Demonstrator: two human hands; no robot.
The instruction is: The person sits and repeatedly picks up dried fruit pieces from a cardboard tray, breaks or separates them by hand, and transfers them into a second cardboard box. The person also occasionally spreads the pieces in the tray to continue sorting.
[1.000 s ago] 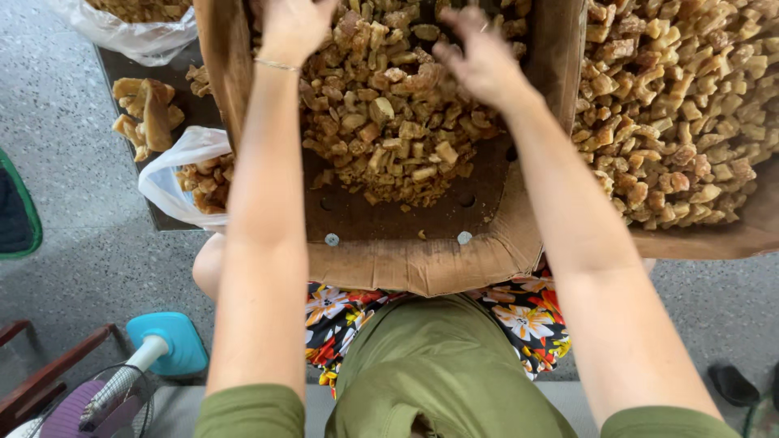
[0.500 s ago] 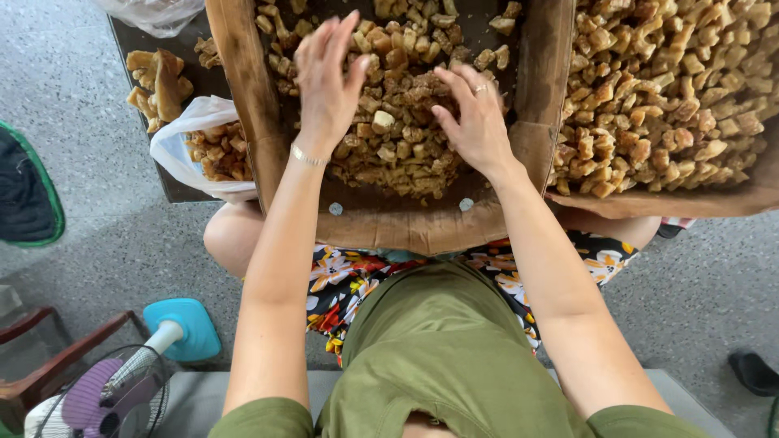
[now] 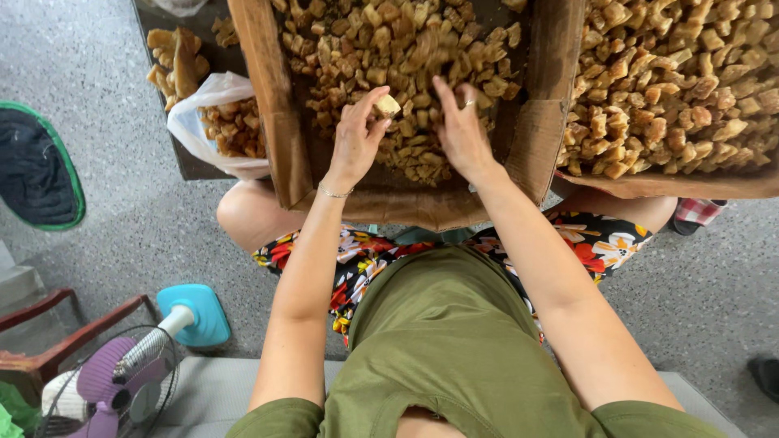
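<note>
Grey speckled floor (image 3: 97, 243) below, person seated; near left, purple fan (image 3: 105, 381) on turquoise base. Since a moment ago both hands pulled back from far pile toward near edge of cardboard box (image 3: 268, 105); sorting looks to have narrowed to single pieces. Left hand (image 3: 357, 138) grip pinching one pale cube (image 3: 388, 105); right hand (image 3: 461, 130) fingers spread flat over brown chunks (image 3: 365, 49), rough, knobbly, dry-looking. Further left, plastic bag (image 3: 203, 113) of same chunks. Right, second box (image 3: 665, 182) heaped full

A speckled grey floor (image 3: 97, 243) lies in even daylight. On it, at the left, sit a dark green-edged mat (image 3: 36, 174), a red-framed chair (image 3: 49, 341) and a small purple fan (image 3: 114, 381) on a turquoise base.
</note>
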